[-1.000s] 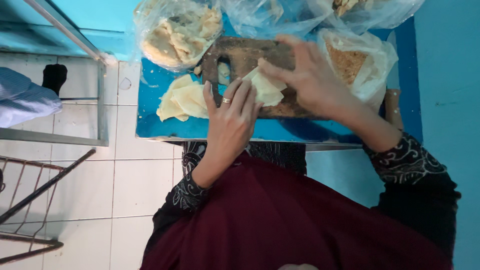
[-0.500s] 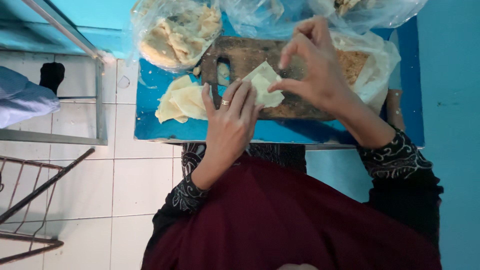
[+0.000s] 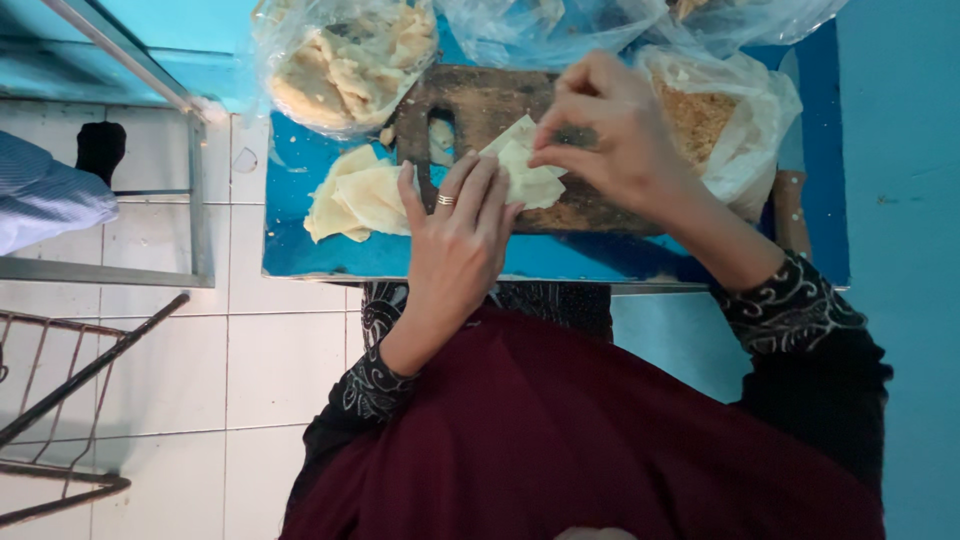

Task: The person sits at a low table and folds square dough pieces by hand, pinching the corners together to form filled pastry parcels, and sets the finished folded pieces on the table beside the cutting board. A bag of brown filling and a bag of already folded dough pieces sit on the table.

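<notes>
A pale dough wrapper (image 3: 524, 172) lies on a dark wooden board (image 3: 478, 104) on the small blue table (image 3: 300, 250). My left hand (image 3: 458, 232), with a ring on one finger, rests flat with its fingertips on the wrapper's near edge. My right hand (image 3: 606, 140) pinches the wrapper's far corner between thumb and fingers and folds it over. A stack of loose pale wrappers (image 3: 357, 199) sits just left of my left hand.
Clear plastic bags stand at the table's far side: one with pale dough pieces (image 3: 345, 62), one with brown crumbly filling (image 3: 712, 112). A metal frame (image 3: 195, 170) and a wire rack (image 3: 60, 420) stand on the white tiled floor. A person's striped sleeve (image 3: 45, 200) shows at left.
My right hand has lifted from the board and moved up and left, pinching the wrapper's corner. My left hand has stayed on the wrapper's near edge.
</notes>
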